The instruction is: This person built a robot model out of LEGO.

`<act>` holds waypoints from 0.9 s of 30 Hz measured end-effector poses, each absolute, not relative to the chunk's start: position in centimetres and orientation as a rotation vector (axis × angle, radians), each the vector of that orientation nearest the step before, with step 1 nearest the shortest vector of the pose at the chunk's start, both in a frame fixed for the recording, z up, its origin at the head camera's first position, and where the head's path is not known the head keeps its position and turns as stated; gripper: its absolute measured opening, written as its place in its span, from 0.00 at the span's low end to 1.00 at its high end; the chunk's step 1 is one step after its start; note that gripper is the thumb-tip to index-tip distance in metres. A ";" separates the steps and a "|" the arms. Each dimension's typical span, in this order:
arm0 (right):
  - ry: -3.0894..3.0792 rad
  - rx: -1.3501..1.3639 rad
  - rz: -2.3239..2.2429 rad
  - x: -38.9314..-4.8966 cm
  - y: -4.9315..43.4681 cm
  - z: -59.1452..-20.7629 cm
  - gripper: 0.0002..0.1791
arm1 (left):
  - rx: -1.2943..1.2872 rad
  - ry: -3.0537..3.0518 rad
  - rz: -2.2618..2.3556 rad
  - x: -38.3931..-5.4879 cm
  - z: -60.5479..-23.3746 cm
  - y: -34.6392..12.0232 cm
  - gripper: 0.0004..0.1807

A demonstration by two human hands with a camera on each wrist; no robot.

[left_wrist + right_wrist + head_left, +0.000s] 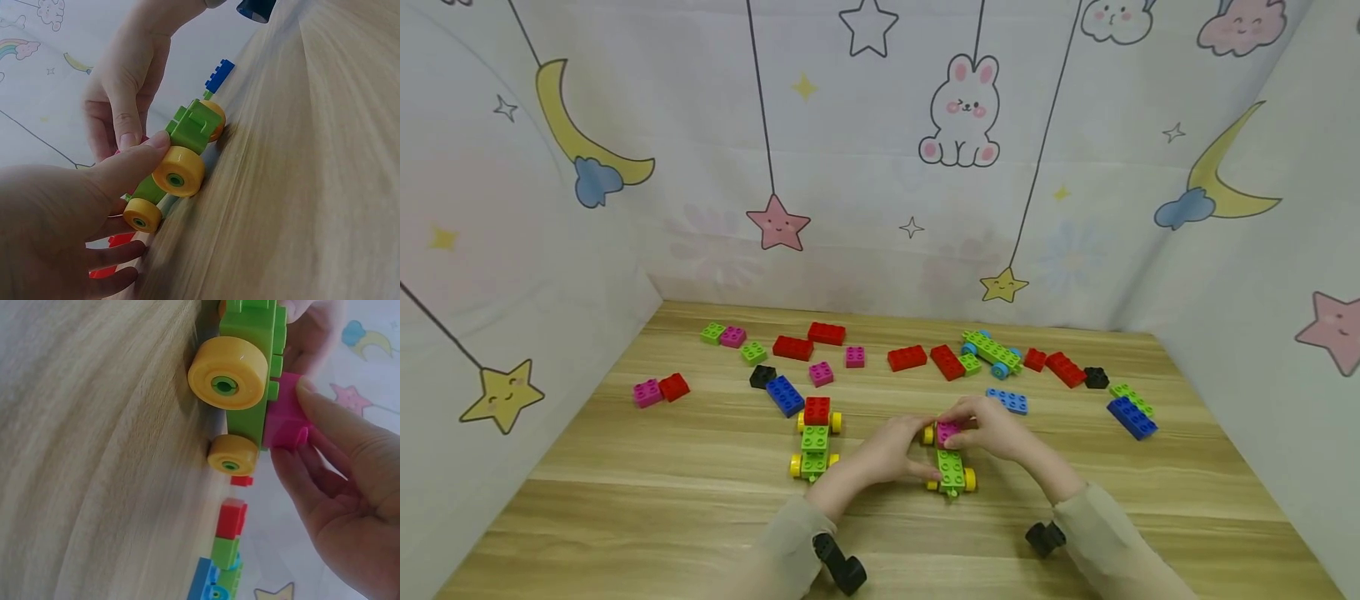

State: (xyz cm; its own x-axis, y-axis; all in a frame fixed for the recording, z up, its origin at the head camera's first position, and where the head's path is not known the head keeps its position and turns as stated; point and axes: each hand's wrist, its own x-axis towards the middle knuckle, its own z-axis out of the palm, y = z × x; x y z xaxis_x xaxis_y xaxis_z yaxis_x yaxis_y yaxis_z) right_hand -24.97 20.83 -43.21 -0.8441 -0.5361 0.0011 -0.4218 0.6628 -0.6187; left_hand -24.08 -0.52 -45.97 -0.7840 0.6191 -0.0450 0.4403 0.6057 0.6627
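A green toy car base (951,472) with yellow wheels stands on the table in front of the person. My left hand (883,454) grips it from the left side, thumb (134,164) against its near end. At its far end, my right hand (992,427) pinches a pink brick (284,415) between thumb and fingers. The pink brick sits against the base's studs in the right wrist view. To the left stands a second green car base (814,467) on yellow wheels, with a green brick (816,438) and a red brick (817,410) on it.
A green car base with blue wheels (992,352) stands at the back right. Near it lie a light blue brick (1007,401) and several red bricks. A dark blue brick (786,396) lies behind the left car; another blue brick (1132,417) is at the far right. A patterned curtain (880,267) rises behind the table.
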 end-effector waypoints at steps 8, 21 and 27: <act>2.702 -0.749 -0.933 -25.0 20.8 -43.2 0.17 | 0.872 2.571 0.939 -24.0 -45.8 -0.6 0.45; 2.701 -0.755 -0.936 -24.8 20.8 -43.1 0.17 | 0.885 2.572 0.938 -24.0 -45.8 -0.6 0.46; 2.731 -0.792 -0.893 -24.4 20.7 -42.9 0.19 | 0.880 2.565 0.941 -24.0 -45.8 -0.6 0.46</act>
State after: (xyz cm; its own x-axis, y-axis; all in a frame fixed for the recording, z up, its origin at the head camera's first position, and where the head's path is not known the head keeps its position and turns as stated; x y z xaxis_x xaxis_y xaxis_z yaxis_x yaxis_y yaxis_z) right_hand -24.41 20.67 -42.87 -0.8469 -0.5316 0.0114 -0.4356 0.6813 -0.5883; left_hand -24.02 -0.57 -45.81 -0.7789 0.6258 -0.0417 0.4504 0.6044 0.6571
